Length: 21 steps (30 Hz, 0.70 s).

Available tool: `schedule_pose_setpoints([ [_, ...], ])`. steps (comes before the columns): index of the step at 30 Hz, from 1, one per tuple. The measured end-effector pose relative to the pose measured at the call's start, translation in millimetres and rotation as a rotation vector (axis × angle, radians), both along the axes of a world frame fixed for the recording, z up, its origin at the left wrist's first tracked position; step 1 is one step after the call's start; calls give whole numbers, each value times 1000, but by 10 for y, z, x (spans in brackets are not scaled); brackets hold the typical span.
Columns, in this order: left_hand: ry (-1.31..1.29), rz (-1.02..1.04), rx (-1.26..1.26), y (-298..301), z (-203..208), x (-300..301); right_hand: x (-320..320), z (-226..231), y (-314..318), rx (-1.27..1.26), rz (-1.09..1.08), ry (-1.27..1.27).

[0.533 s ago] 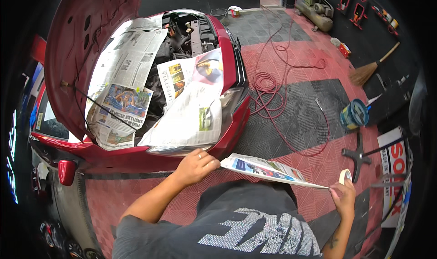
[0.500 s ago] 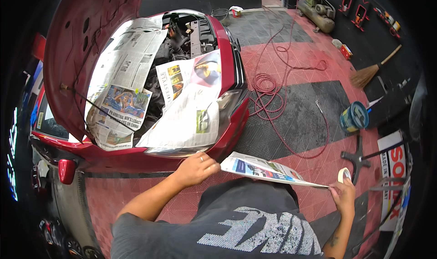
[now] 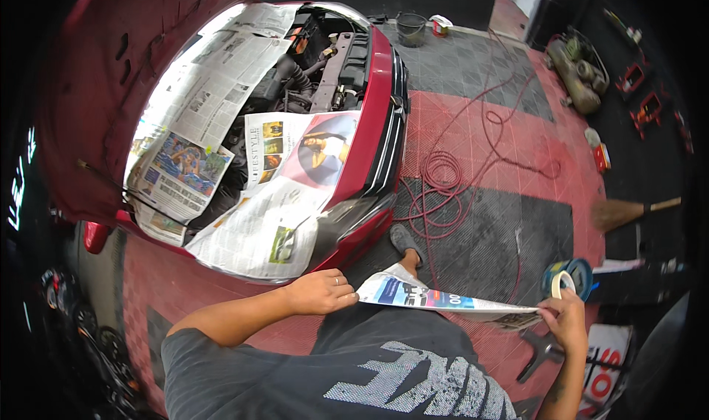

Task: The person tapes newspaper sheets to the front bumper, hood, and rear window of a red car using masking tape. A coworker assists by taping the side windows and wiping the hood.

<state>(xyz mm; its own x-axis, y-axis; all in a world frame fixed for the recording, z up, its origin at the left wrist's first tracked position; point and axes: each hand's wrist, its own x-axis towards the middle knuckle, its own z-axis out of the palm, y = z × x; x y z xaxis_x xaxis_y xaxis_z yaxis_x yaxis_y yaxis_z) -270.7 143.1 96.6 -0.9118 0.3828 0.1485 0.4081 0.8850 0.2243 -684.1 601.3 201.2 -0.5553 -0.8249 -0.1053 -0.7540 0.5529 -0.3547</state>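
Observation:
A folded newspaper sheet (image 3: 436, 299) is stretched between my hands, in front of my body. My left hand (image 3: 323, 292) pinches its left end, beside the car's front corner. At the other end, my right hand (image 3: 566, 319) grips the sheet's edge, and a roll of cream masking tape (image 3: 563, 281) rises from the same hand. The red car (image 3: 377, 102) stands with its hood (image 3: 96, 88) raised. Newspaper (image 3: 258, 224) covers the near fender and headlight, while more newspaper (image 3: 221, 88) lies along the windshield side. Part of the engine bay (image 3: 299, 84) shows between them.
A coiled red hose (image 3: 442, 173) lies on the red and grey tiled floor (image 3: 502, 221). A blue tub (image 3: 578, 272) and a dark stand base (image 3: 538, 353) are near my right hand. By the wall are a broom (image 3: 620, 213), an air compressor (image 3: 576, 73) and a black bucket (image 3: 410, 30).
The view has shifted, and my foot has come into sight beside the bumper. Both hands still hold the sheet, which now sits lower in view and tilts differently.

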Motion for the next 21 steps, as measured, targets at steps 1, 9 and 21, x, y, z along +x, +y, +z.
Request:
schedule_pose_setpoints([
  [1,-20,19,0,-101,-91,-206,-238,3,-150,-8,33,-11],
  [9,90,441,140,-1414,-209,-1999,-1955,220,-1556,88,43,-123],
  [21,208,906,24,-2596,186,-3196,-4315,450,-4211,136,279,-83],
])
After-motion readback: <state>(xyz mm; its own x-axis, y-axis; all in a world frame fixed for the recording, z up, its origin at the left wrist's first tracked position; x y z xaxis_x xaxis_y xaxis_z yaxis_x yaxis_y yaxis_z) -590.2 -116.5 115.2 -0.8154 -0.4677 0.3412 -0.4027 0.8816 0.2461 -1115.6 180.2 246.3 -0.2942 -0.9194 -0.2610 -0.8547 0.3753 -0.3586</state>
